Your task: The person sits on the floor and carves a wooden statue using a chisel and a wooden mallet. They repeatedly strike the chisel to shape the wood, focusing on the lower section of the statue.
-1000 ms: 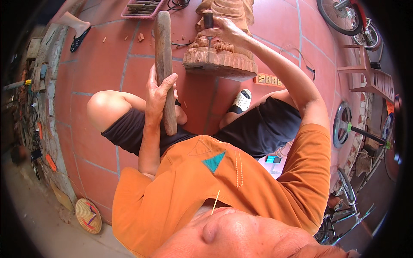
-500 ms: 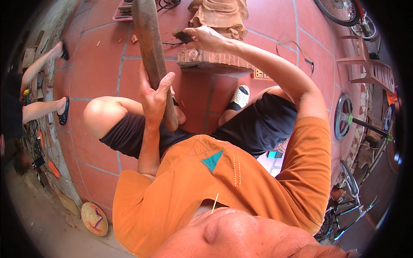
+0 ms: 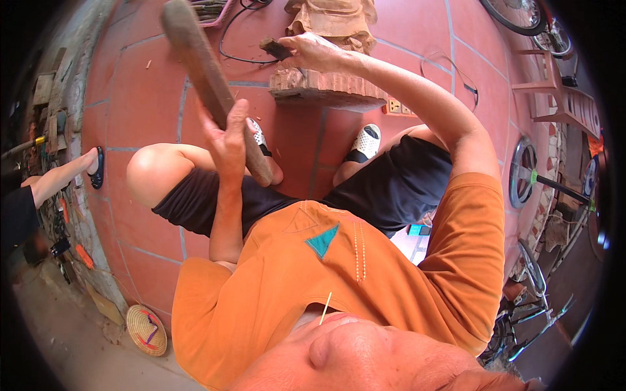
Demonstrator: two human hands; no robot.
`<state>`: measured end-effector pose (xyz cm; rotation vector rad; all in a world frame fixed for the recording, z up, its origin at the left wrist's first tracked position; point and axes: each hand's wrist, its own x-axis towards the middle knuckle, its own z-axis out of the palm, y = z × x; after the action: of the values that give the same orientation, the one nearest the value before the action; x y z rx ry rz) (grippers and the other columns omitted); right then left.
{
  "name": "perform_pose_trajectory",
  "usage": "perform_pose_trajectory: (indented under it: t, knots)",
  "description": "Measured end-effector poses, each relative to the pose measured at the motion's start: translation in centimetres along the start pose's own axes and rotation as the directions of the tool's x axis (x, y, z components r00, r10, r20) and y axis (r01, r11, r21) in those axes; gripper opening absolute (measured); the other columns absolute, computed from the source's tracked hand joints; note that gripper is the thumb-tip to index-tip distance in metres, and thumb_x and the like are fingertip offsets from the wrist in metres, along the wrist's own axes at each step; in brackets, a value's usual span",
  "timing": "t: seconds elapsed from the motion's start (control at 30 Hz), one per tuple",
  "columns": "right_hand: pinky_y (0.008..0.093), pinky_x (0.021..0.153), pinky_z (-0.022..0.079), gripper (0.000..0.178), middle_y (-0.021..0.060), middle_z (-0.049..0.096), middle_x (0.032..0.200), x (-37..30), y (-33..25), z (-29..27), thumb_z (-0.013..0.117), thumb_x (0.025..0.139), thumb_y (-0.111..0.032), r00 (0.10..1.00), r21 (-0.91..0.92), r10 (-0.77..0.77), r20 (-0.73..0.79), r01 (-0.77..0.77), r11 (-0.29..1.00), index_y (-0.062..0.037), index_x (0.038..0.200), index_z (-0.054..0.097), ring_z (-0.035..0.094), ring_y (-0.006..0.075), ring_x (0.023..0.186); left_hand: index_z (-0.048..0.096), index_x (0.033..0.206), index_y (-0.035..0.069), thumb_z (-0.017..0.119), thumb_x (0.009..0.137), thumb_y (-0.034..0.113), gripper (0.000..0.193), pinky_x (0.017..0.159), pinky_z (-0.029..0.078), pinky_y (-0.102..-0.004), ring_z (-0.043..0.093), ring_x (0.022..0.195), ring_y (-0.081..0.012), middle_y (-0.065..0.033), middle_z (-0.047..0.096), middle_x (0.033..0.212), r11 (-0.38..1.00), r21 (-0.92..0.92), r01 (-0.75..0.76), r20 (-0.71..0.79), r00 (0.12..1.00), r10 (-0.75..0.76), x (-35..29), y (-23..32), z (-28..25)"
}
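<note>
A long wooden mallet [image 3: 203, 62] slants up and to the left, its thick end away from me. My left hand [image 3: 227, 144] is wrapped round its lower part. Beyond my knees stands a carved wooden statue [image 3: 329, 18] on a rough, ridged wooden base [image 3: 326, 90]. At the base's upper left, my right hand [image 3: 314, 52] is closed round a chisel [image 3: 275, 49]. Only the chisel's dark handle end shows, pointing left toward the mallet; its blade is hidden by the hand and the carving. Mallet and chisel are apart.
A black cable [image 3: 236, 57] curves over the red tiles left of the statue. A socket strip [image 3: 396, 107] lies right of the base. A pink plastic chair [image 3: 574, 104] and bicycle parts stand at the right. Another person's leg [image 3: 65, 174] shows at the left.
The mallet's far end has swung left, away from the chisel, and my left hand has tilted with it. My right hand has barely moved. The other person's legs have shifted at the left.
</note>
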<state>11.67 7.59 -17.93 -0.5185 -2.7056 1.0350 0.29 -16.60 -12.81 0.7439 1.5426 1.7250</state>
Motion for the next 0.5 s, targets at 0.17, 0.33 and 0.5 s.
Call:
perform_pose_trajectory:
  t: [0.17, 0.33, 0.5]
  knots:
    - [0.0468, 0.075, 0.052, 0.044, 0.0205, 0.070, 0.086, -0.2, 0.4, 0.4, 0.080, 0.082, -0.033, 0.999, 0.041, -0.048, -0.012, 0.049, 0.998, -0.0027, 0.110, 0.066, 0.069, 0.0396, 0.083, 0.042, 0.145, 0.004, 0.070, 0.095, 0.014, 0.059, 0.047, 0.046, -0.0209, 0.055, 0.055, -0.0082, -0.0021, 0.058, 0.078, 0.969, 0.139, 0.205, 0.207, 0.951, -0.231, 0.0, -1.3, -1.1]
    - [0.0455, 0.078, 0.055, 0.039, 0.0192, 0.072, 0.095, -1.4, -1.1, -1.7, 0.075, 0.087, -0.030, 0.962, 0.123, 0.272, -0.010, -0.269, 0.955, -0.0035, 0.113, 0.064, 0.071, 0.0353, 0.084, 0.040, 0.146, 0.004, 0.072, 0.094, 0.016, 0.062, 0.047, 0.046, -0.0206, 0.055, 0.056, -0.0077, -0.0018, 0.058, 0.078, 0.970, -0.027, 0.243, 0.182, 0.955, -0.235, -0.1, -2.6, -1.9]
    - [0.0430, 0.078, 0.054, 0.038, 0.0153, 0.073, 0.095, -2.3, 0.1, -1.3, 0.074, 0.089, -0.030, 0.951, 0.251, 0.308, 0.010, -0.301, 0.920, -0.0045, 0.114, 0.063, 0.071, 0.0290, 0.085, 0.038, 0.149, 0.002, 0.072, 0.093, 0.017, 0.067, 0.050, 0.047, -0.0209, 0.054, 0.056, -0.0070, -0.0018, 0.057, 0.082, 0.987, 0.009, 0.159, 0.171, 0.973, -0.158, -0.1, -0.7, -1.0]
